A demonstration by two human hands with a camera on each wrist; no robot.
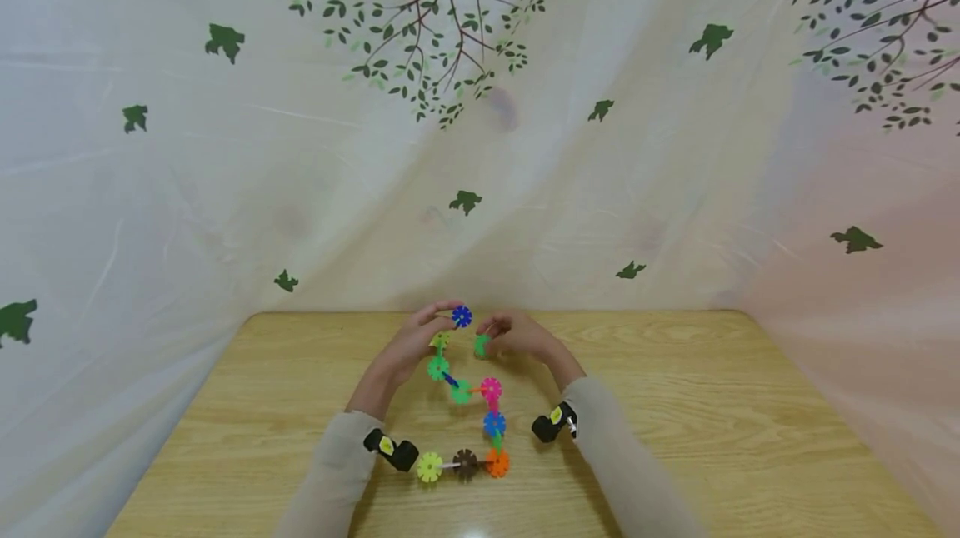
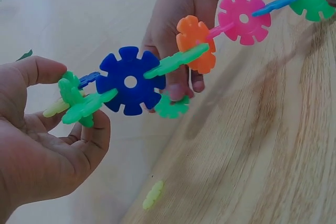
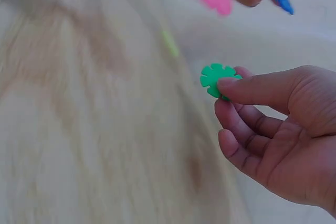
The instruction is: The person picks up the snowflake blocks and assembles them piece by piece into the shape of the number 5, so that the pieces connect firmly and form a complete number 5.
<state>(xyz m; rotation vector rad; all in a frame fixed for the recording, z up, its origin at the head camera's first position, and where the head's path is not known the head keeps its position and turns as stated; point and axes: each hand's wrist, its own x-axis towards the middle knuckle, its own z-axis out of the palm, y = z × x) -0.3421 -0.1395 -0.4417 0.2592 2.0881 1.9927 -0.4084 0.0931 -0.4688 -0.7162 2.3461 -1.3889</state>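
Note:
A chain of interlocking notched plastic discs in several colours, with a blue disc (image 2: 113,74), an orange disc (image 2: 194,53) and a pink disc (image 2: 231,17) among them, hangs from my left hand (image 1: 405,346). Thumb and fingers of that hand pinch a green disc (image 2: 71,93) near the chain's upper end. My right hand (image 3: 286,124) pinches a single green disc (image 3: 212,74) between thumb and fingers, apart from the chain. In the head view, a yellow disc (image 1: 430,467) ends the chain's lower, nearer part, beside a dark brown disc (image 1: 466,475).
Under both hands is a wooden table (image 1: 712,405). A pale cloth (image 1: 360,188) printed with leaves and branches rises behind it. A small yellow-green piece (image 2: 153,195) shows near the table's edge in the left wrist view. Each wrist wears a black camera (image 1: 551,423).

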